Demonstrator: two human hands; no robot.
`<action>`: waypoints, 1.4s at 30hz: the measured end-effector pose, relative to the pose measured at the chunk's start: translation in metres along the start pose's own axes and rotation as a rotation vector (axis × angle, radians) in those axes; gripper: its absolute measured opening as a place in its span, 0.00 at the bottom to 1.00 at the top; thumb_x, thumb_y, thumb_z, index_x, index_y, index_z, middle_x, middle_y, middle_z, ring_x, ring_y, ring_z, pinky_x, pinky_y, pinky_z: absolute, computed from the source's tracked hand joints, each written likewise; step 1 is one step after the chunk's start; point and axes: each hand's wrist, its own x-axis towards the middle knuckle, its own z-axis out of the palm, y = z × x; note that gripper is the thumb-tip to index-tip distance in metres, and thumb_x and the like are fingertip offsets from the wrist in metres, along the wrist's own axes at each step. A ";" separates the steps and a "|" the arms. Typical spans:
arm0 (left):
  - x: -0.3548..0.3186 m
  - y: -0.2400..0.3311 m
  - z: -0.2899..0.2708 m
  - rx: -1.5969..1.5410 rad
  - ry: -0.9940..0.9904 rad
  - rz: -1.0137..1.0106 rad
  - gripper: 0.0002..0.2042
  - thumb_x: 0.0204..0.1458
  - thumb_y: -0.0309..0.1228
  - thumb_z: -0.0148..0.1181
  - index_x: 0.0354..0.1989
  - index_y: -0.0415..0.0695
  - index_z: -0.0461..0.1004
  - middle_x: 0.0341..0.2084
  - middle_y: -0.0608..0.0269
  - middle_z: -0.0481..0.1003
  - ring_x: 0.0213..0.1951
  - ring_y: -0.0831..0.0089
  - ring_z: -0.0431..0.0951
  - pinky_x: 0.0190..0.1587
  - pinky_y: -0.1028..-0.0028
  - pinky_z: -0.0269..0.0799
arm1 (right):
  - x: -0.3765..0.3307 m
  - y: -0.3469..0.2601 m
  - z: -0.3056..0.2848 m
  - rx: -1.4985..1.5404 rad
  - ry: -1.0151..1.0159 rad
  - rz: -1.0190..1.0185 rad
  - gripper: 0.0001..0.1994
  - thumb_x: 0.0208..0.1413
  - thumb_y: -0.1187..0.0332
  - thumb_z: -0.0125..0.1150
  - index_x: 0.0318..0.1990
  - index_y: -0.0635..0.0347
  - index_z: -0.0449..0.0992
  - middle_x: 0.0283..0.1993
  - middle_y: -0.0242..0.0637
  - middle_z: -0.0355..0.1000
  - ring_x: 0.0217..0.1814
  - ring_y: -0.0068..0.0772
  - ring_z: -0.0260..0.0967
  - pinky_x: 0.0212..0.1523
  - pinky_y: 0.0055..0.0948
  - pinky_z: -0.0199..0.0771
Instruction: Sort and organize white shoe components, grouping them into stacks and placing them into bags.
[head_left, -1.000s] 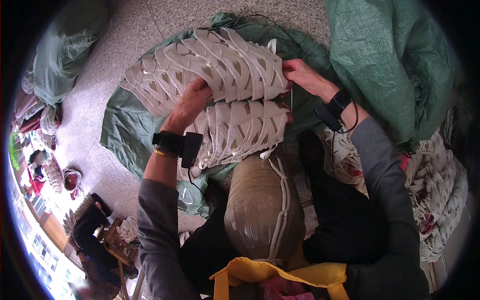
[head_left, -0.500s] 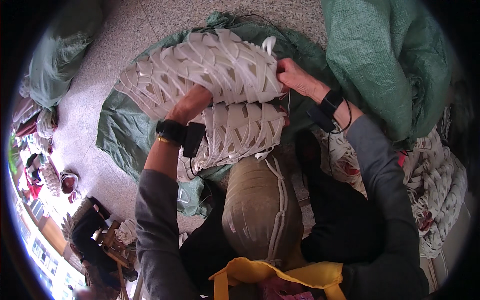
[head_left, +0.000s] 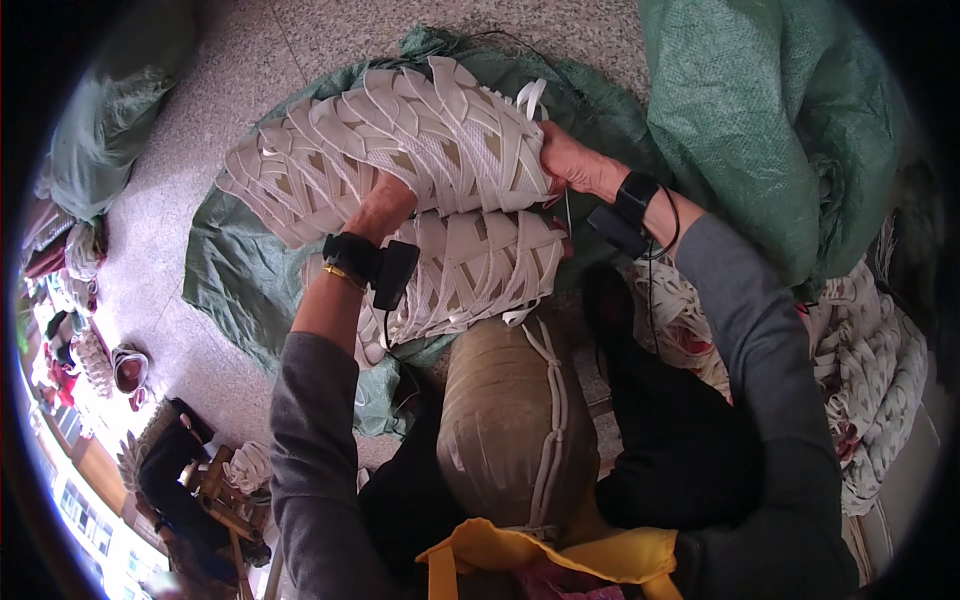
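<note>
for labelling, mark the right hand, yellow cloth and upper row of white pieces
Right hand [head_left: 576, 164], head view: back of hand
Yellow cloth [head_left: 618, 558], head view: right side
Upper row of white pieces [head_left: 396, 128], head view: middle

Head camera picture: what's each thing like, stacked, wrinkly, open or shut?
Far row of shoe uppers: nested, held.
Near row: nested, lying.
Green sheet: spread out, wrinkled.
Right green sack: creased, bulging.
Left grip: fingers hidden, can't tell.
Right grip: closed on far row's end.
Black wristbands: fastened.

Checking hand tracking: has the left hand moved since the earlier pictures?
Yes: the left hand has shifted slightly right, judged against the floor.
</note>
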 end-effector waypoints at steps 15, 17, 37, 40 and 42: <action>0.030 0.000 0.032 -0.449 0.243 -0.140 0.21 0.55 0.26 0.51 0.60 0.41 0.66 0.59 0.54 0.67 0.62 0.59 0.64 0.65 0.67 0.59 | 0.017 0.001 0.009 0.307 -0.030 0.056 0.19 0.61 0.69 0.58 0.55 0.71 0.69 0.47 0.47 0.75 0.43 0.34 0.77 0.37 0.34 0.81; 0.029 0.001 0.035 -0.467 0.254 -0.151 0.21 0.55 0.26 0.51 0.60 0.41 0.66 0.59 0.54 0.67 0.62 0.59 0.65 0.65 0.67 0.59 | 0.018 0.000 0.010 0.347 -0.035 0.095 0.18 0.60 0.69 0.59 0.54 0.71 0.70 0.46 0.47 0.76 0.41 0.33 0.77 0.36 0.34 0.81; 0.018 -0.007 0.044 -0.713 0.250 -0.167 0.21 0.58 0.29 0.51 0.61 0.43 0.65 0.60 0.56 0.67 0.61 0.60 0.66 0.64 0.66 0.61 | 0.016 -0.003 0.002 0.178 -0.056 0.058 0.22 0.58 0.71 0.61 0.59 0.69 0.67 0.52 0.43 0.73 0.48 0.29 0.73 0.46 0.31 0.77; 0.017 -0.010 0.045 -0.747 0.235 -0.161 0.21 0.59 0.30 0.52 0.61 0.43 0.65 0.60 0.57 0.67 0.61 0.61 0.66 0.64 0.66 0.61 | 0.017 -0.003 -0.006 0.017 -0.151 0.017 0.20 0.59 0.71 0.61 0.57 0.68 0.69 0.51 0.43 0.74 0.47 0.28 0.74 0.45 0.31 0.78; 0.018 -0.013 0.045 -0.765 0.228 -0.160 0.21 0.59 0.30 0.52 0.61 0.43 0.65 0.60 0.57 0.67 0.61 0.61 0.66 0.64 0.66 0.61 | 0.017 -0.001 -0.003 0.132 -0.109 0.023 0.19 0.58 0.72 0.61 0.56 0.68 0.70 0.50 0.43 0.74 0.47 0.28 0.74 0.43 0.31 0.78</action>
